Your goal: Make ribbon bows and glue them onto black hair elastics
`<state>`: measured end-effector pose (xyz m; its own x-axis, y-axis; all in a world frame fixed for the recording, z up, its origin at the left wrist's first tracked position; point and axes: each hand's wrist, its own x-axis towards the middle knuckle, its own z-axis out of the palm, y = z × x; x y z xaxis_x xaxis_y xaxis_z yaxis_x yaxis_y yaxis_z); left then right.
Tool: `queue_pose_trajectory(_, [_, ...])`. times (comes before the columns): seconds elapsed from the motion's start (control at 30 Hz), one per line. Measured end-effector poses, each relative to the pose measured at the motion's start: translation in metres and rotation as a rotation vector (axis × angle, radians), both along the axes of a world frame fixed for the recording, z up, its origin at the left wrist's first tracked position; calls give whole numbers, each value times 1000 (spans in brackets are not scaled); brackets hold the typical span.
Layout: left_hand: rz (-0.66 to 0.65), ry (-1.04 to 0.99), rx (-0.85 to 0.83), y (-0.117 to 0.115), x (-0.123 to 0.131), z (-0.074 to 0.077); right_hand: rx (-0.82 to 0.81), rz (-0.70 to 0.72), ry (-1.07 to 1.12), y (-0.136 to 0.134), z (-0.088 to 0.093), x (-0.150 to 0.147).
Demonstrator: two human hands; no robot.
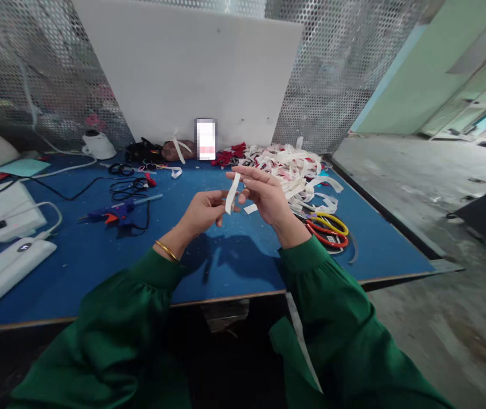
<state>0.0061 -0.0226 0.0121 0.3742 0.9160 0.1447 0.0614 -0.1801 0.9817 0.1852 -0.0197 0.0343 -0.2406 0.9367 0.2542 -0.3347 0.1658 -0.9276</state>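
Note:
Both my hands are raised over the middle of the blue table (pixel 98 255), pinching one short white ribbon strip (pixel 232 193) between them. My left hand (pixel 202 211) grips the strip's lower end with closed fingers. My right hand (pixel 264 193) holds the upper end between thumb and fingertips, the other fingers stretched out. A small white scrap (pixel 250 208) lies on the table just below my right hand. Both arms wear green sleeves, and a gold bangle sits on my left wrist.
A heap of white ribbon pieces (pixel 294 167) lies at the back right, with red bits beside it. Scissors with yellow and red handles (pixel 328 230) lie right of my right hand. A blue glue gun (pixel 115 214), black cables and white devices (pixel 8 261) occupy the left.

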Motion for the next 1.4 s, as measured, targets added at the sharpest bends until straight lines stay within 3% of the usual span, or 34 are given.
queue_pose_trajectory(0.13, [-118,10,-77,-2,-5,5,9,-68,-77,7,-1,7])
queue_pose_trajectory(0.37, [-190,-78,-169,3,-11,1,144,-103,-239,16,-11,5])
queue_pose_trajectory(0.6, [-137,-159,-293,-1,-7,5,463,-449,-725,12,-18,4])
queue_pose_trajectory(0.7, [-160,-146,-299,-3,-7,8,526,-531,-841,13,-20,5])
queue_pose_trajectory(0.97, [-197,-159,-332,-1,-9,6,503,-616,-760,14,-23,2])
queue_pose_trajectory(1.17, [-239,-203,-359,-2,-11,6,460,-601,-744,12,-22,0])
queue_pose_trajectory(1.4, [-218,-272,-353,-3,-10,8,284,-381,-570,15,-28,-4])
